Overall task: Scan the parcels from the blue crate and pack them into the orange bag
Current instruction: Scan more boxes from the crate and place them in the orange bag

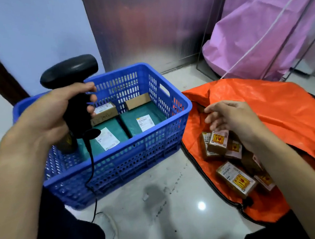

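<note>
My left hand point(56, 111) grips a black barcode scanner point(71, 73) upright over the near left corner of the blue crate point(148, 155); its cable hangs down the crate's front. Inside the crate lie two green parcels point(143, 122) with white labels and two brown cardboard boxes point(106, 112) at the back. To the right, the orange bag point(262, 101) lies open on the floor with several small brown boxes point(235, 179) carrying yellow and red stickers. My right hand point(231, 120) hovers over the bag's opening, fingers apart, holding nothing.
The crate and bag sit on a glossy pale tiled floor point(161, 205). A pink plastic cover point(260, 32) with a white cord stands behind the bag. A metallic panel point(143, 24) and a pale wall rise behind the crate. My dark trouser legs fill the bottom edge.
</note>
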A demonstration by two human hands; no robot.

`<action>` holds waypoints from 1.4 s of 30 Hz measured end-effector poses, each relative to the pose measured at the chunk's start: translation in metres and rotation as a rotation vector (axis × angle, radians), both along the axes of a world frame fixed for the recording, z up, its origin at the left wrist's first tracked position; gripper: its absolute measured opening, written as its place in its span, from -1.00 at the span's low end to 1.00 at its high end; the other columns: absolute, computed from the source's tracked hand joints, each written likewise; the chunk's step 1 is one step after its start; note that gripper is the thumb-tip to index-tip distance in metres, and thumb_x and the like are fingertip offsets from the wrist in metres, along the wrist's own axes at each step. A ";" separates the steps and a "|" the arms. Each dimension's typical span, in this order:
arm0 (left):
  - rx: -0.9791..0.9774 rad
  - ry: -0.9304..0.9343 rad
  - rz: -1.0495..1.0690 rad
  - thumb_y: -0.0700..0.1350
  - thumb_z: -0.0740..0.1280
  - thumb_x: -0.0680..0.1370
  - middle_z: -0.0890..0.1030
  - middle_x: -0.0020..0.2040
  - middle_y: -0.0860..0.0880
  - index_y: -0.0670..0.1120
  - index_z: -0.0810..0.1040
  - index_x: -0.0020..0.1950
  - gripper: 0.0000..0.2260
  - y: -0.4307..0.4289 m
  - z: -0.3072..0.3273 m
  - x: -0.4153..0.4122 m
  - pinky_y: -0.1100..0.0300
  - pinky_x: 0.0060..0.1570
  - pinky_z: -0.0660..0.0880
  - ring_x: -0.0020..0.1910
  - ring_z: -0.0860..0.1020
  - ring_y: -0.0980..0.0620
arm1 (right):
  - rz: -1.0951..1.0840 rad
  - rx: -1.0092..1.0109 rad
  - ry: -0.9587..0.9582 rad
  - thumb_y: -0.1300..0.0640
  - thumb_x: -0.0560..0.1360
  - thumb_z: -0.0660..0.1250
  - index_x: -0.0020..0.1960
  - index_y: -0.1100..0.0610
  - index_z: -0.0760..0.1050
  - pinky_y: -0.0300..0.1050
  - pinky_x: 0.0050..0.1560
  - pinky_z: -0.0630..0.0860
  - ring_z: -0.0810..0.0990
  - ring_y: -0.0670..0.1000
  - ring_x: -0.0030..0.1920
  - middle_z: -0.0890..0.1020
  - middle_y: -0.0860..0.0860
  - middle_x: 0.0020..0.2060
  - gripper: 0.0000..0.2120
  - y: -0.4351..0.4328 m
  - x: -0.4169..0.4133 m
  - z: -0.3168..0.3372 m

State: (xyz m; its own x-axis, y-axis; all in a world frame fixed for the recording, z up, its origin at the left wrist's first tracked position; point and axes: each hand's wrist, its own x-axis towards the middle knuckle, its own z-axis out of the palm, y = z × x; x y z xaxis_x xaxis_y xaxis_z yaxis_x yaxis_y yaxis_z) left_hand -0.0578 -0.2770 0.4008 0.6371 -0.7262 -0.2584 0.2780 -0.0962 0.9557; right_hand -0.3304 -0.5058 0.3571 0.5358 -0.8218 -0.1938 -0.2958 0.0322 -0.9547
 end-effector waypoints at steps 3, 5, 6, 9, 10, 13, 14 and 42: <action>0.052 -0.028 0.062 0.00 0.43 0.49 0.58 -0.29 0.06 -0.03 0.60 -0.09 -0.88 0.024 0.000 0.007 0.23 -0.32 0.56 -0.44 0.49 0.12 | 0.041 0.026 -0.003 0.26 0.61 0.24 0.00 0.29 0.60 -0.24 -0.41 0.45 0.51 0.05 -0.43 0.65 0.13 -0.33 -0.83 0.012 0.024 0.001; 0.070 -0.051 0.124 -0.03 0.41 0.56 0.60 -0.28 0.06 -0.03 0.62 -0.10 -0.90 0.039 0.001 0.014 0.23 -0.32 0.56 -0.43 0.51 0.11 | 0.079 0.020 -0.003 0.26 0.62 0.24 -0.02 0.26 0.61 -0.20 -0.38 0.46 0.51 0.04 -0.43 0.65 0.12 -0.33 -0.82 0.020 0.042 0.002; 0.060 -0.066 0.160 -0.05 0.41 0.58 0.60 -0.29 0.04 -0.04 0.62 -0.11 -0.90 0.049 0.002 0.018 0.24 -0.34 0.56 -0.43 0.51 0.10 | 0.101 0.019 0.000 0.25 0.62 0.24 -0.03 0.25 0.61 -0.17 -0.35 0.47 0.52 0.03 -0.44 0.65 0.11 -0.33 -0.82 0.025 0.054 0.003; 0.014 -0.103 0.246 -0.11 0.41 0.59 0.60 -0.32 0.01 -0.08 0.61 -0.11 -0.91 0.068 0.004 0.031 0.27 -0.39 0.55 -0.46 0.49 0.09 | 0.172 0.019 0.005 0.20 0.63 0.27 -0.03 0.23 0.63 -0.16 -0.33 0.49 0.56 0.01 -0.44 0.67 0.10 -0.33 -0.82 0.037 0.083 0.004; 0.010 -0.106 0.273 -0.12 0.40 0.60 0.60 -0.33 0.01 -0.08 0.60 -0.11 -0.90 0.071 0.005 0.035 0.28 -0.39 0.55 -0.47 0.49 0.10 | 0.205 0.016 0.004 0.19 0.62 0.28 -0.03 0.22 0.63 -0.18 -0.34 0.50 0.57 0.01 -0.43 0.68 0.09 -0.32 -0.82 0.041 0.092 0.003; -0.001 -0.109 0.341 -0.14 0.39 0.61 0.58 -0.36 0.01 -0.08 0.59 -0.13 -0.89 0.081 0.005 0.052 0.27 -0.42 0.53 -0.49 0.47 0.10 | 0.301 0.017 0.002 0.18 0.62 0.29 -0.04 0.22 0.63 -0.19 -0.33 0.53 0.58 0.02 -0.40 0.68 0.08 -0.32 -0.82 0.055 0.120 0.001; -0.007 -0.103 0.359 -0.14 0.39 0.61 0.57 -0.36 0.00 -0.08 0.58 -0.13 -0.88 0.084 0.005 0.058 0.27 -0.42 0.52 -0.49 0.46 0.09 | 0.332 0.014 0.012 0.17 0.62 0.29 -0.04 0.22 0.63 -0.18 -0.31 0.54 0.59 0.02 -0.39 0.68 0.07 -0.32 -0.82 0.061 0.131 -0.001; 0.123 -0.096 0.465 -0.13 0.45 0.57 0.62 -0.34 -0.02 -0.12 0.63 -0.07 -0.93 0.067 -0.027 0.162 0.14 -0.28 0.51 -0.44 0.52 0.07 | 0.331 0.218 0.201 0.18 0.65 0.19 0.08 0.23 0.56 -0.16 -0.29 0.56 0.59 0.02 -0.35 0.65 0.08 -0.30 -0.80 0.016 0.292 -0.099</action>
